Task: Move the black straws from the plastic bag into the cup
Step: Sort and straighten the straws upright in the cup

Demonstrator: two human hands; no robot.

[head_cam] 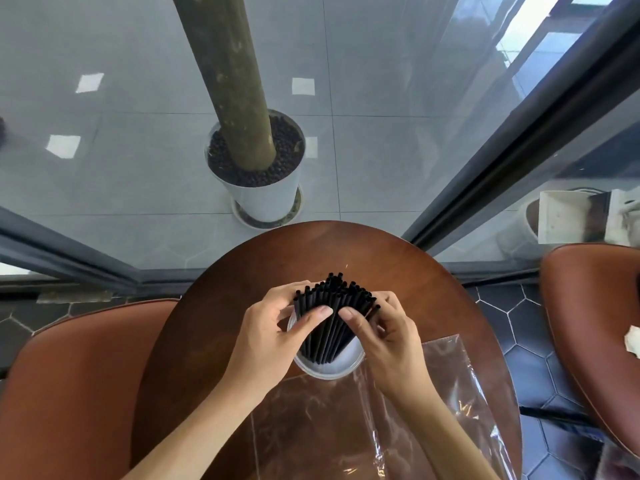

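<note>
1. Grey floor tiles and a glass wall lie beyond a round brown worktop (433, 289), with a potted tree trunk (256, 174) standing on the floor outside and brown leather seats (69, 375) on either side
2. Both hands meet over the cup (332, 370), which stands near the middle of the worktop; the left hand (273, 337) and the right hand (388, 334) each form a grip closed on the bundle of black straws (334, 317), thumbs pressed on the near face and fingers curled round the far side
3. Between the two grips the straws fan upward and away, their lower ends gathered inside the cup and their open tops spread just beyond the fingertips
4. Just below the grips, toward the wrists, the clear plastic bag (398, 410) lies flat on the worktop, partly under both forearms; it looks empty, with no black shape showing through the film
5. Judged from this, the transfer itself seems all but done: the whole bundle appears to be out of the bag and already seated in the cup
6. What is left is likely only to settle or even out the fan and let go, taking care that the light cup does not tip as the grips release
</note>
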